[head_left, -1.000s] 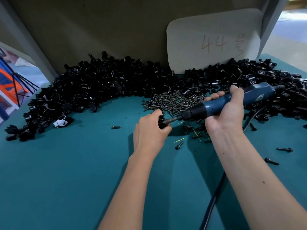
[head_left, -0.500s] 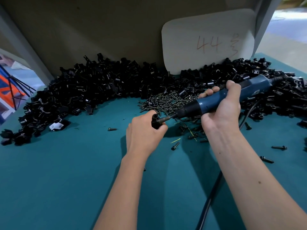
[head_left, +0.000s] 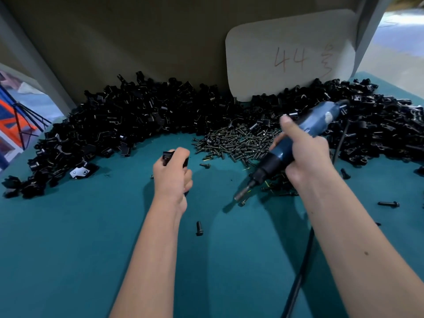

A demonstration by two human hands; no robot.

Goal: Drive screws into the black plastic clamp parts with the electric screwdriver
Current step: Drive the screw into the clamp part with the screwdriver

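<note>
Left hand (head_left: 172,177) curled round one black clamp part (head_left: 168,155), held just above the teal mat (head_left: 68,260), near the front edge of the big clamp pile (head_left: 128,120). Right hand (head_left: 302,157) wrapped tight round the blue electric screwdriver (head_left: 296,143), bit (head_left: 241,195) pointing down-left, close over the mat and apart from the held part.

Risks, as judgement:
- Bit low over loose screws (head_left: 199,228); could catch one or scratch the mat if trigger pressed by mistake.
- Cable (head_left: 300,267) runs under the right forearm twd the front edge; could drag scattered screws (or snag the arm) on a wide swing.
- Clamp mostly hidden in the fist, so screw seating cannot be told; loose grip may let the part spin w/ the driver.

Room: open mat in front and between the hands; piles close the back and right, screw heap (head_left: 236,138) just behind. Card marked "44" (head_left: 291,56) leaning on the back wall.
</note>
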